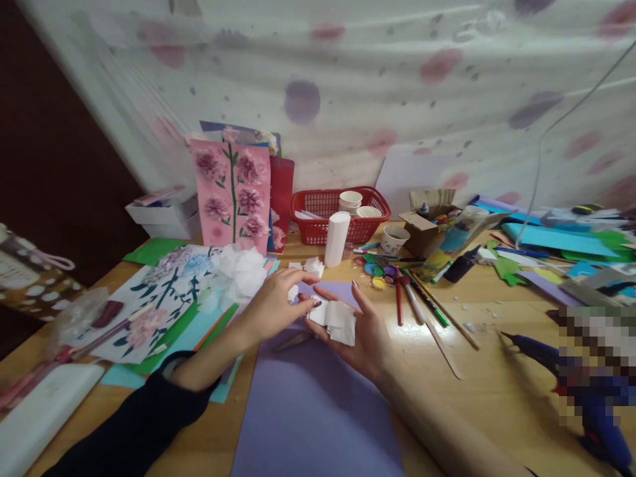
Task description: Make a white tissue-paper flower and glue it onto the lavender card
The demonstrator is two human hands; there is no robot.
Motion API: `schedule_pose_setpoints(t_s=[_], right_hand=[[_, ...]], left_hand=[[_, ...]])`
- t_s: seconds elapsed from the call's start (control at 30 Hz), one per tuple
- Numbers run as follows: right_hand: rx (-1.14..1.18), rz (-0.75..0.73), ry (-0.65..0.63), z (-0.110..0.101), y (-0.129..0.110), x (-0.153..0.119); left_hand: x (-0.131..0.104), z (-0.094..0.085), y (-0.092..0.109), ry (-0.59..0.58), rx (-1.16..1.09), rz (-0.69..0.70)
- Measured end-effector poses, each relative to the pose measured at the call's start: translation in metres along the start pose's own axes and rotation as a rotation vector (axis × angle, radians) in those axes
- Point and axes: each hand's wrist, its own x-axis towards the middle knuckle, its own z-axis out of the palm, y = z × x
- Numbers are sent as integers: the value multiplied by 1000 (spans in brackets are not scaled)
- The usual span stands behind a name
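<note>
Purple sheet (pixel 318 411): one, 6 o'clock.
Right hand (pixel 368 341): one, 4 o'clock, palm up, open.
White papers (pixel 342 321): clock centre, on that palm; at least two.
Left hand (pixel 268 298): one, 9 o'clock, thumb at papers; grip cannot be told.
Fingertips: apparently separating layers; next move calls for delicacy.
White roll (pixel 336 242): one, 12 o'clock.
Red basket (pixel 313 232): one, beyond.

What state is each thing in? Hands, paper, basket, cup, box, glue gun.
Right hand: open, palm up
Left hand: fingertips at the white paper squares
White paper squares: on right palm
Purple sheet: flat
Red basket: upright, cups inside
Patterned cup: upright
Cardboard box: flaps open
Glue gun: lying down, power unclear
</note>
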Motion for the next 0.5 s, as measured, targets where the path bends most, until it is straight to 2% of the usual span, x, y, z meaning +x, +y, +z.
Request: schedule_pose_setpoints(t_s=[0.13,0.27,0.33,0.5], right_hand=[[38,-8,-34,-3,1,1],[28,-20,-46,-8,3,1],[24,-13,-44,-8,3,0],[1,-39,-102,-5,3,0]], left_hand=[[-9,7,10,72,22,186],[-22,24,21,-55,135,375],[-24,29,22,-95,165,373],[-23,30,18,-73,82,303]])
